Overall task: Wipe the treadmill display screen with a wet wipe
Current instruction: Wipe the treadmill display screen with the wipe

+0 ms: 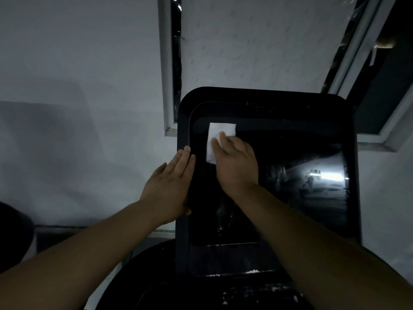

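The treadmill display screen (290,189) is a large glossy black panel in a dark rounded frame, filling the centre right. A white wet wipe (218,133) lies flat against the screen's upper left area. My right hand (237,164) presses on the wipe's lower right part, fingers pointing up and left, covering part of it. My left hand (172,186) rests flat with fingers together along the frame's left edge, thumb curled at the front of the frame.
A grey wall (78,108) stands behind the screen. A window frame (166,63) rises at the back, with another frame (366,52) at the upper right. The dark treadmill console (201,291) spreads below the screen. Light reflects on the screen's right side.
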